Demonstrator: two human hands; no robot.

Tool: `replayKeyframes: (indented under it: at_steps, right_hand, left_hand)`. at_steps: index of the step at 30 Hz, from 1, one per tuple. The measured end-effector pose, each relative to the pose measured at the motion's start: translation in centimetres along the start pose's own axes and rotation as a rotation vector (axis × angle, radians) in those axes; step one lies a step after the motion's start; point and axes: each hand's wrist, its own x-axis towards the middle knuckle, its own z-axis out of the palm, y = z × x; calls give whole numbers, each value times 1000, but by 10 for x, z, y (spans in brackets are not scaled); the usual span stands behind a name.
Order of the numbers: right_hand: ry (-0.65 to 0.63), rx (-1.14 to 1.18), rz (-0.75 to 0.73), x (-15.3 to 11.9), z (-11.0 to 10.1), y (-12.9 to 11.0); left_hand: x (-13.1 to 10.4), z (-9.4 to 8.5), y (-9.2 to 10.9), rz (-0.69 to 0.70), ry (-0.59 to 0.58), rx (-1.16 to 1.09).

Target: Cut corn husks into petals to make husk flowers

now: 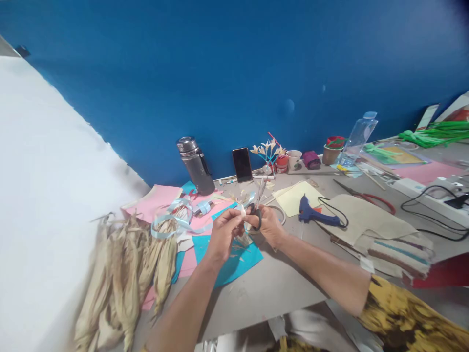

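My left hand [223,235] is closed in a pinch on a small cream-coloured piece [243,210], perhaps a bit of dried husk. Close beside it, my right hand [271,229] grips scissors [259,215] by their black handles, the blades pointing up and away from me. The fingers of both hands nearly meet, and the right fingertips also come near the pale piece. Beneath the hands lies a bright blue sheet [240,261] with thin pale scraps on it. Dried corn husks [122,274] hang in a bundle to the left, next to curled light-blue ribbon [172,227].
Right of my hands lie a blue glue gun [318,215], a cream cloth [366,220] and red-handled pliers [373,198]. Along the blue wall stand a thermos [196,166], a phone [242,165], husk flowers [269,151] and a tilted plastic bottle [357,139]. A power strip [432,198] with black cables sits far right.
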Motion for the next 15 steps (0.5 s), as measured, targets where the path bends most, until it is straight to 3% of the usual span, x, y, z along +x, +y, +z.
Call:
replayKeyframes:
  at_steps: [6, 15]
  right_hand:
    - [0, -66, 6, 5, -3, 4]
    - [-18, 51, 38, 17, -15, 5]
  left_hand:
    - [3, 1, -3, -8, 14, -8]
    - [2, 2, -1, 124, -2, 272]
